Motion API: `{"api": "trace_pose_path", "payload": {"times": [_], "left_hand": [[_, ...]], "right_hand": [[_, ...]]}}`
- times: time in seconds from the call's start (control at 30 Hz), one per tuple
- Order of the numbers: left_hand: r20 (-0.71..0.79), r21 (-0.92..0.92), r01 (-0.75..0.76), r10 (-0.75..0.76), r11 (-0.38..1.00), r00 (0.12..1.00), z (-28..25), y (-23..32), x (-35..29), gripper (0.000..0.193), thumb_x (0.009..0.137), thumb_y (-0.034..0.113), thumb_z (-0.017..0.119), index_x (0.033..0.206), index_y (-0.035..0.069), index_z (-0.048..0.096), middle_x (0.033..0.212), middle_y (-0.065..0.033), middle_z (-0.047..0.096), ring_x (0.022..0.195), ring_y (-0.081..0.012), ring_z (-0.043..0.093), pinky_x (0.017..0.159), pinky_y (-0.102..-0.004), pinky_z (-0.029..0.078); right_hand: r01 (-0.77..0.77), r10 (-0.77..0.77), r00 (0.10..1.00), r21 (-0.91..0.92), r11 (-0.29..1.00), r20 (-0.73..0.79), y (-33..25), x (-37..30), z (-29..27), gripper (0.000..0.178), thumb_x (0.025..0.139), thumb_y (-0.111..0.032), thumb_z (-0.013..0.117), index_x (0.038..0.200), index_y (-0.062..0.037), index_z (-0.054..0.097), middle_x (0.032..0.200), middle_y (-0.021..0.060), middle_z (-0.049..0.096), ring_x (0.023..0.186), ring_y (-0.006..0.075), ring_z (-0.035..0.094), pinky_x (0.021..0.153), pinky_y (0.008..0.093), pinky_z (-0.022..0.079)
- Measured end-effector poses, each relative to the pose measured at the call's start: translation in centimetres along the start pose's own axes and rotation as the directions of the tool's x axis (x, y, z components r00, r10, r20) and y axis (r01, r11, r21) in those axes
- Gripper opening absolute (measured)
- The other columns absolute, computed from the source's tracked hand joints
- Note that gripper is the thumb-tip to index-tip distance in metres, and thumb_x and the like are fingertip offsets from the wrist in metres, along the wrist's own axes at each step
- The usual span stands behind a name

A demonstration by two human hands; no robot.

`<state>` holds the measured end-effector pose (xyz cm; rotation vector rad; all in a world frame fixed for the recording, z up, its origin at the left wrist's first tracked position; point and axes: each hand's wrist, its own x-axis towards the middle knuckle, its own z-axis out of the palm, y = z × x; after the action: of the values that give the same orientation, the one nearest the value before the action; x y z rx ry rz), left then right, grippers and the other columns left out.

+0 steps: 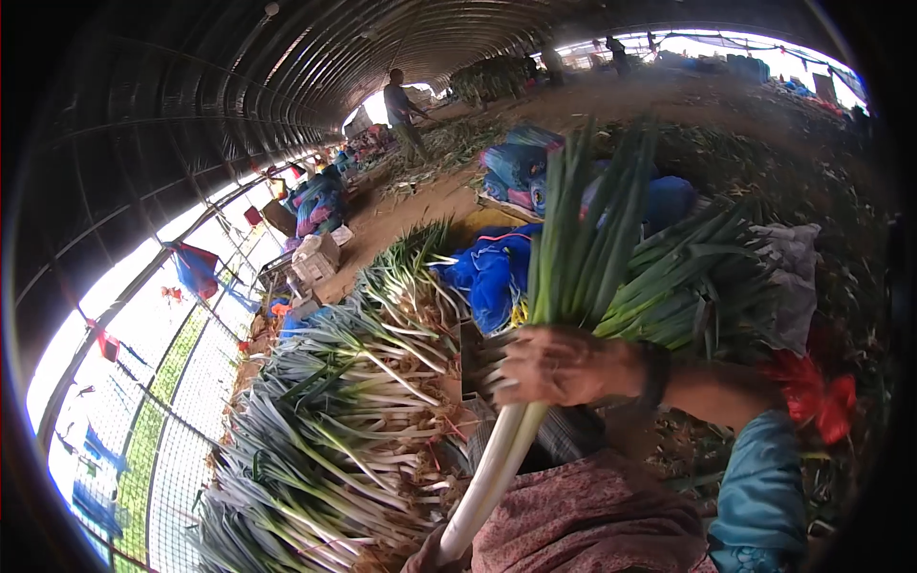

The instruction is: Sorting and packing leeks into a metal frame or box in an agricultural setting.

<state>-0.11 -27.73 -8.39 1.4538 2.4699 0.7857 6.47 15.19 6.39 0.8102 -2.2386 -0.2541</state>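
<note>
My right hand point(565, 367) is closed around the stalks of some long green onions point(492, 468), with a dark band at the wrist. Their thick white shafts slant down toward my lap, and their dark green leaves rise above my fist. The fingers look slightly blurred. My left hand does not show. Left of my lap, a long pile of green onions point(353, 430) lies with white ends and roots toward me, leaves pointing away to the left. Beyond my right forearm rests a bundle of greener onions point(683, 286).
A blue mesh bag point(497, 272) lies ahead, with stuffed blue and pink sacks point(521, 162) behind it. At right are a pale sack point(788, 282) and a red plastic bag point(821, 396). A person point(401, 115) stands far off. Mesh wall point(181, 411) runs along the left.
</note>
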Motion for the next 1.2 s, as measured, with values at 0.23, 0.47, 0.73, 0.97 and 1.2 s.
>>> {"api": "trace_pose_path", "payload": {"times": [0.23, 0.47, 0.73, 0.97, 1.2], "left_hand": [[0.047, -0.527, -0.039, 0.075, 0.849, 0.996, -3.3, 5.7, 10.7, 0.052, 0.09, 0.016, 0.063, 0.134, -0.001, 0.043, 0.111, -0.0119, 0.063, 0.103, -0.0207, 0.059, 0.088, -0.0325, 0.046], [-0.143, -0.714, -0.123, 0.029, 0.689, 0.989, -1.7, 5.6, 16.8, 0.034, 0.091, 0.012, 0.063, 0.12, -0.004, 0.056, 0.1, -0.0098, 0.066, 0.089, -0.0145, 0.061, 0.078, -0.0269, 0.049], [-0.233, -0.902, -0.104, -0.269, 0.418, 0.935, -1.4, 4.7, 18.2, 0.024, 0.087, 0.01, 0.069, 0.105, -0.005, 0.064, 0.091, -0.0055, 0.067, 0.081, -0.0097, 0.06, 0.075, -0.0238, 0.049], [-0.369, -0.874, -0.181, -0.374, 0.451, 0.851, -1.6, 2.8, 17.4, 0.026, 0.08, 0.004, 0.075, 0.102, -0.002, 0.064, 0.087, -0.0044, 0.068, 0.079, -0.0107, 0.062, 0.074, -0.0236, 0.05], [-0.229, -0.969, -0.14, -0.531, 0.203, 0.816, -3.2, 0.4, 14.2, 0.023, 0.089, 0.013, 0.067, 0.108, 0.001, 0.063, 0.082, -0.0005, 0.065, 0.066, -0.0083, 0.059, 0.06, -0.022, 0.049]], "right_hand": [[-0.391, 0.453, 0.848, -0.251, 0.885, 0.274, 1.2, -7.4, -9.5, 0.03, 0.075, -0.011, 0.058, 0.105, -0.0164, 0.06, 0.087, 0.0046, 0.054, 0.09, 0.0222, 0.055, 0.082, 0.0395, 0.042], [-0.597, 0.689, 0.645, -0.345, 0.724, 0.331, -0.7, -10.4, -10.0, 0.044, 0.066, -0.001, 0.06, 0.109, -0.0121, 0.06, 0.093, 0.0079, 0.055, 0.096, 0.0273, 0.054, 0.087, 0.0415, 0.043], [-0.672, 0.658, 0.582, -0.173, 0.72, 0.477, -0.8, -10.8, -8.5, 0.044, 0.064, 0.001, 0.061, 0.108, -0.007, 0.058, 0.092, 0.0102, 0.058, 0.094, 0.0298, 0.058, 0.082, 0.0422, 0.047], [-0.689, 0.642, 0.585, -0.114, 0.716, 0.495, -1.8, -10.6, -6.7, 0.038, 0.068, -0.001, 0.056, 0.105, -0.007, 0.059, 0.092, 0.0101, 0.059, 0.095, 0.0298, 0.059, 0.085, 0.0428, 0.045], [-0.595, 0.645, 0.654, -0.258, 0.761, 0.395, -2.3, -9.2, -7.8, 0.029, 0.074, -0.006, 0.052, 0.102, -0.0055, 0.061, 0.092, 0.0104, 0.059, 0.091, 0.029, 0.059, 0.081, 0.0417, 0.045]]}}
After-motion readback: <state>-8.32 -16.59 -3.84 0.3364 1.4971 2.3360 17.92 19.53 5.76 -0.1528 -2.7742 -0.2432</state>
